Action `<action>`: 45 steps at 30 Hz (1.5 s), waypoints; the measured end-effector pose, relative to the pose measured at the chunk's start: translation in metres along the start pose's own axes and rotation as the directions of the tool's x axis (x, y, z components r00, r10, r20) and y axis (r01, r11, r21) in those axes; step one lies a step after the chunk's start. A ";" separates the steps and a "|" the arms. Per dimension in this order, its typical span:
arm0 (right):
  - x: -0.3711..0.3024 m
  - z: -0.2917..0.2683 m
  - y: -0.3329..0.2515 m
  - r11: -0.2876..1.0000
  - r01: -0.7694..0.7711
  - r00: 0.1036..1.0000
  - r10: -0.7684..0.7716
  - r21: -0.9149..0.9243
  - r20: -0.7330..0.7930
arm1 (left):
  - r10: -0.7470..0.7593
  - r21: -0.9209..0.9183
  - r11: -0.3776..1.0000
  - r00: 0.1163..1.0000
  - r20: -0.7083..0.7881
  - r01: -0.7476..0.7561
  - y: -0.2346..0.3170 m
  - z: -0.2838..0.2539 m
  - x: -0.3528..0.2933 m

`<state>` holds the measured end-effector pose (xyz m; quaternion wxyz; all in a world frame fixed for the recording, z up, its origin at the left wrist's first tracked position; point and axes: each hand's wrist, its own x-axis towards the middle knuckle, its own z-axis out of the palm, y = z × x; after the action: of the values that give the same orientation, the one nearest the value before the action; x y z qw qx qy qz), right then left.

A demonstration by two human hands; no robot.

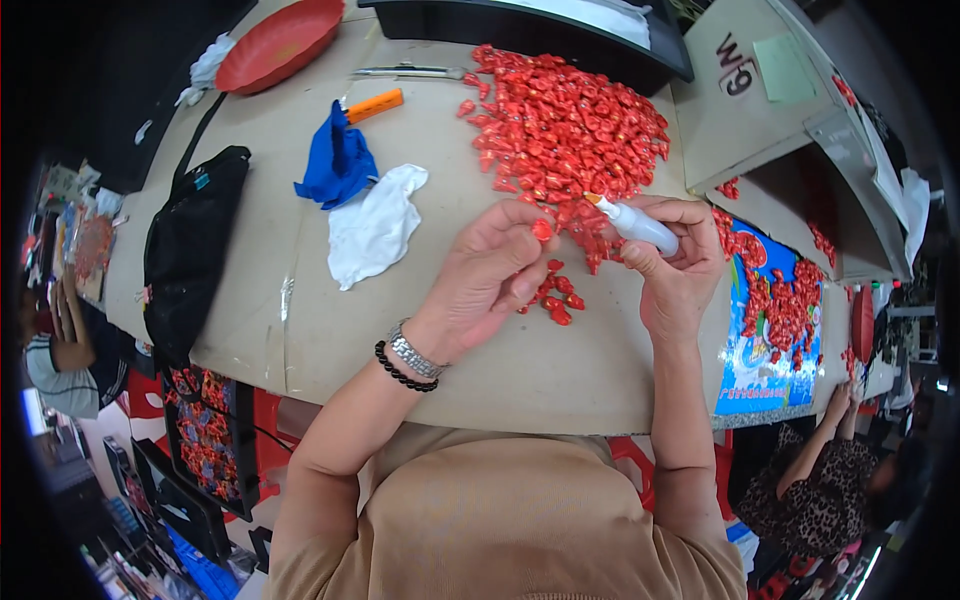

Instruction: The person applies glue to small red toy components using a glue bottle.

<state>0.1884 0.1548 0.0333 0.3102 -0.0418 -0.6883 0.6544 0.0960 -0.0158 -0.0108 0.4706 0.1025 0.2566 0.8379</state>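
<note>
My left hand [487, 268] pinches a small shiny red piece [542, 231] between thumb and fingertips, above the table. In my right hand [682, 275] is a small white bottle [646, 231] with an orange tip, tilted so the tip points up and left. The tip and the held piece are apart. Just beyond both hands lies a big pile of similar red pieces [570, 125], their exact kind too small to tell. A few more loose red pieces [560, 300] rest on the table below and between my hands.
To the left lie a white cloth [375, 225], a blue cloth [335, 165], an orange-handled tool [375, 106] and a black bag [195, 250]. A red bowl [280, 45] and black tray [520, 30] stand at the back. Right are a grey box [750, 90] and a co-worker [815, 480].
</note>
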 end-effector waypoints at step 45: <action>-0.015 -0.004 -0.005 0.891 0.369 0.929 -0.352 -0.263 0.112 | 0.032 0.131 0.991 0.996 -0.079 -0.021 -0.007 0.005 -0.001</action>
<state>0.2037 0.1510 0.0321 0.3959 0.0632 -0.7786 0.4828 0.1039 -0.0124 -0.0098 0.4409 0.1024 0.3281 0.8291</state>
